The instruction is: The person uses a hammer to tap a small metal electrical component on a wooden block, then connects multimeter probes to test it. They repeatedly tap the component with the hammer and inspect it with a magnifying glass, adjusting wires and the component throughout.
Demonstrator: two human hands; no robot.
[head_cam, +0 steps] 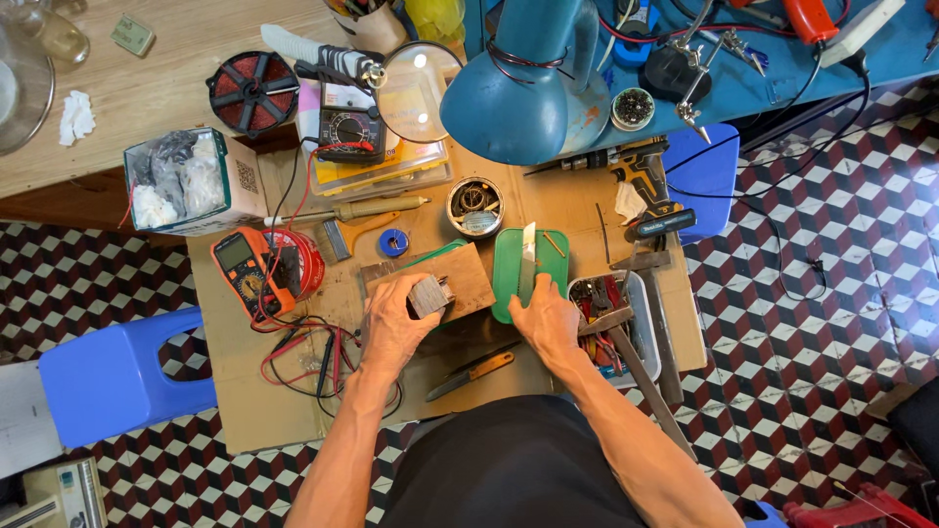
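The left hand (pixel 391 328) lies palm down with fingers curled around a small grey metal block (pixel 430 293), a boxy part with layered, dull faces; the grip is closed on the block. The block sits on a flat brown wooden board (pixel 469 269) directly ahead of the knuckles.

The right hand (pixel 543 318) is closed on a narrow pale blade (pixel 528 256), which extends forward from the fingers and lies over a smooth green plastic tray (pixel 507 284) with rounded corners. Just to the right of this hand stands a white rectangular bin (pixel 646 323) filled with mixed hand tools. A yellow-handled knife (pixel 474 372) lies between the two forearms, near the wrists.

Left of the left hand, an orange multimeter (pixel 245 269) rests among tangled red and black leads. All items lie on a sheet of matte cardboard (pixel 235 381). Both forearms reach forward and converge slightly.
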